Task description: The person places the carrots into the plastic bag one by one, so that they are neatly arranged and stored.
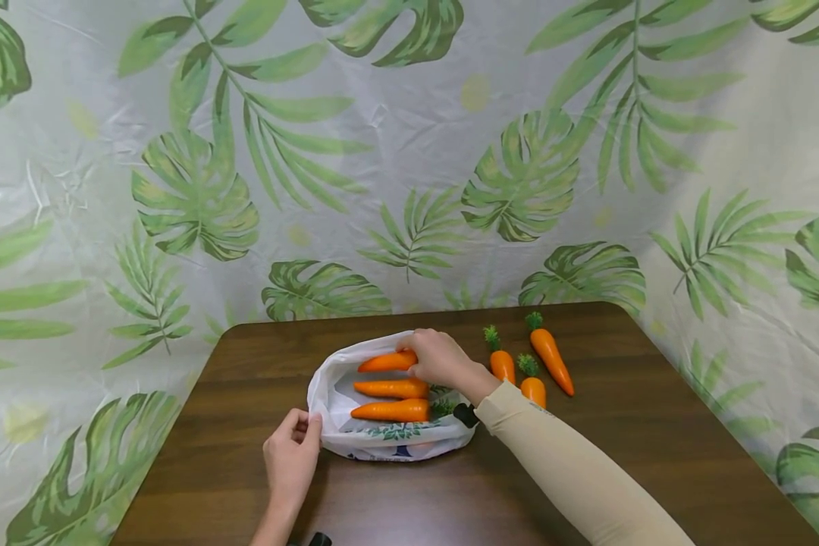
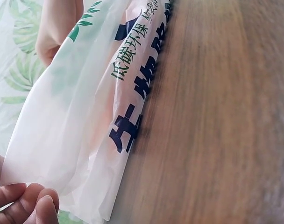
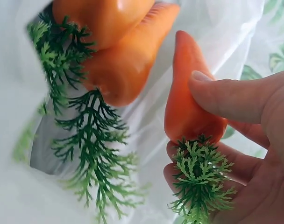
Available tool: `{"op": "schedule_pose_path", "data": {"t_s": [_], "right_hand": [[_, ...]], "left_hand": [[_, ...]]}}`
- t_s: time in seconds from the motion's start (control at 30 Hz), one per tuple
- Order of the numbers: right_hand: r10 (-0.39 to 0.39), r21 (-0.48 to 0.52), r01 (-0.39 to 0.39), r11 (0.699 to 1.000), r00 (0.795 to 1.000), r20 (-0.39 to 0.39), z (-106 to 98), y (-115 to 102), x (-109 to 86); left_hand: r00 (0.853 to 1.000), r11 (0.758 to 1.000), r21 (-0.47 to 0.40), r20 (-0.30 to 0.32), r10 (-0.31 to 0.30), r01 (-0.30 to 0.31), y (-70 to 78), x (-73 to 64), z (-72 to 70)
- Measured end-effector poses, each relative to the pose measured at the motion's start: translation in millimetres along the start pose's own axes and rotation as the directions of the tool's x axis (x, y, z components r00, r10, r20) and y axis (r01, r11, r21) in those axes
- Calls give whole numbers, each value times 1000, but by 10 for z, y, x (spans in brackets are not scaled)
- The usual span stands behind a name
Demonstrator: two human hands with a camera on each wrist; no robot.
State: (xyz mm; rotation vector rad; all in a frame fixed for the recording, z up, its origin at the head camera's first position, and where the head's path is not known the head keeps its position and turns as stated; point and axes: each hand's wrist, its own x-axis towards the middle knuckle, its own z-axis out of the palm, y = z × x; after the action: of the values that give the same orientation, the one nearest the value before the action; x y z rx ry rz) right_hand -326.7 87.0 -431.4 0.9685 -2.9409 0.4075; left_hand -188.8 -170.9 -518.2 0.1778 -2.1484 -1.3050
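Right hand (image 1: 437, 356) grips a carrot (image 1: 387, 362) inside the white bag (image 1: 332, 394) near the table's (image 1: 246, 455) front edge, left hand (image 1: 292, 455) pinching the rim open (two carrots already bagged), with three loose carrots (image 1: 551, 353) outstanding toward the back right corner.

Table (image 1: 587, 470): dark wood-grain top, smooth, low sheen. Bag (image 1: 334, 394): thin white plastic film, translucent, crinkled, printed green leaves and dark blue characters. Carrots (image 1: 390, 410): moulded orange plastic, smooth and glossy, with stiff green plastic fronds. Backdrop (image 1: 409, 152): wrinkled, slightly shiny leaf-print sheet. Sleeve (image 1: 573, 470): matt beige stretch cloth.
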Motion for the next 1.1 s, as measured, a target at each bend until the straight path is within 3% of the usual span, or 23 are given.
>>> {"op": "schedule_pose_path", "data": {"t_s": [0.33, 0.57, 0.7, 0.83, 1.1], "right_hand": [[-14, -138, 15, 990, 1000, 9, 100, -1, 64], [-20, -48, 19, 999, 1000, -4, 173, -12, 76], [13, -85, -14, 996, 1000, -5, 156, -32, 74], [27, -109, -27, 994, 1000, -3, 95, -53, 48], [76, 12, -75, 997, 997, -16, -103, -39, -93]], "left_hand": [[1000, 1000, 4, 2, 3, -3, -8, 7, -2], [1000, 1000, 5, 0, 2, -2, -13, 5, -5], [1000, 1000, 0, -1, -5, 5, -7, 5, -6], [1000, 1000, -2, -3, -7, 7, -2, 7, -12], [1000, 1000, -3, -5, 6, -6, -4, 7, -12]]}}
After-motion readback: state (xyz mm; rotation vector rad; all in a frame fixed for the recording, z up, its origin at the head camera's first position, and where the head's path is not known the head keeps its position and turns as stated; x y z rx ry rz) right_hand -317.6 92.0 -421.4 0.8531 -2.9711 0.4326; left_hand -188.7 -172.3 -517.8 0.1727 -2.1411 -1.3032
